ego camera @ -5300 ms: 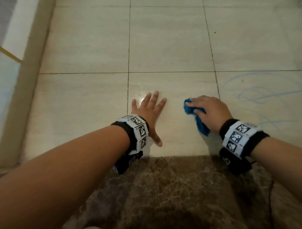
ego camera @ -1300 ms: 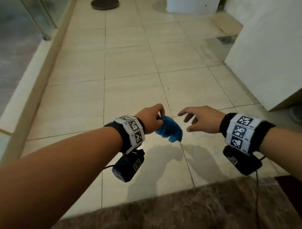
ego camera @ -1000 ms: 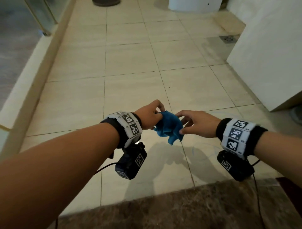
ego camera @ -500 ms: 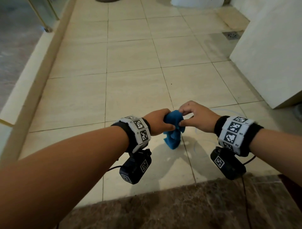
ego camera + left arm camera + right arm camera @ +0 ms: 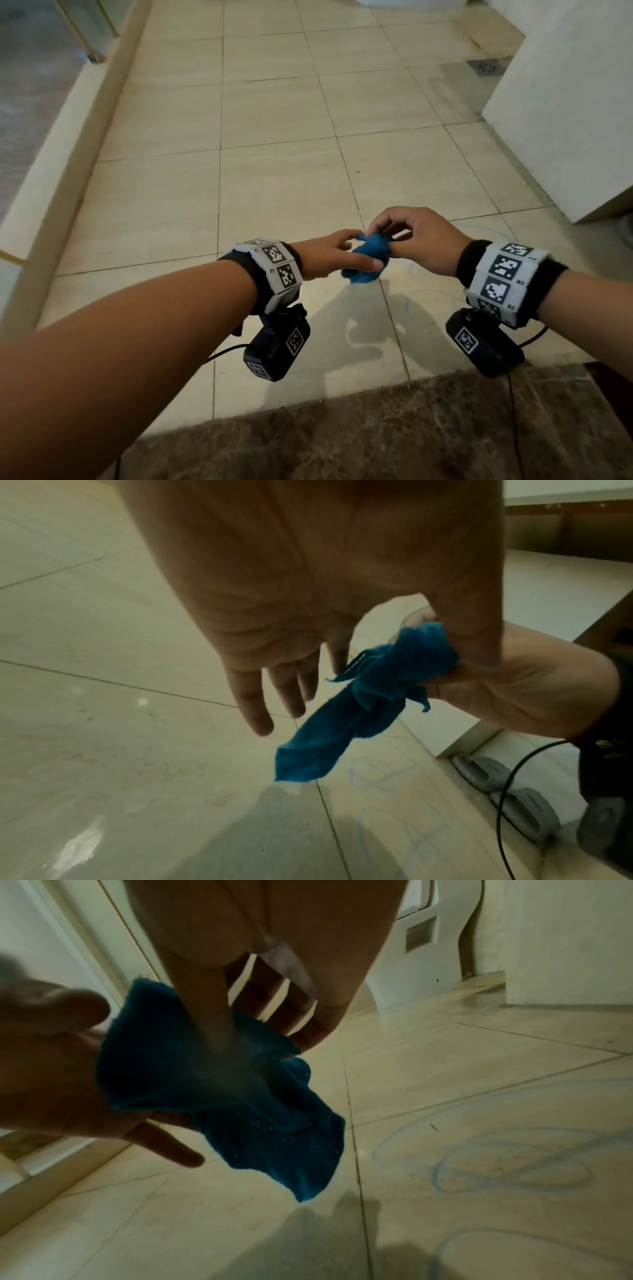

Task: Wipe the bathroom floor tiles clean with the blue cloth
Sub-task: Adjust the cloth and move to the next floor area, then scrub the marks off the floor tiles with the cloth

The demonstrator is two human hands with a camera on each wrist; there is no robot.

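The blue cloth point(image 5: 368, 258) hangs crumpled in the air between both hands, above the beige floor tiles point(image 5: 274, 188). My right hand point(image 5: 418, 240) pinches its top, thumb pressed into the fabric point(image 5: 257, 1110). My left hand point(image 5: 325, 257) lies against the cloth with straight, spread fingers point(image 5: 250, 710) and only touches it. In the left wrist view the cloth's loose end point(image 5: 308, 756) dangles below the right hand point(image 5: 514, 691). Blue scribbles point(image 5: 411, 301) mark the tile under the hands, and they show as loops point(image 5: 496, 1158) in the right wrist view.
A white cabinet side point(image 5: 565, 120) stands at the right, with a floor drain point(image 5: 484, 66) beyond it. A dark marble threshold point(image 5: 342, 428) runs along the near edge. A raised kerb point(image 5: 68, 137) borders the left. Grey slippers point(image 5: 514, 804) lie by the cabinet.
Both hands rose from the floor, where the right hand pressed the cloth down. The left hand then held the cloth; the right hand took hold, and the left fingers have straightened.
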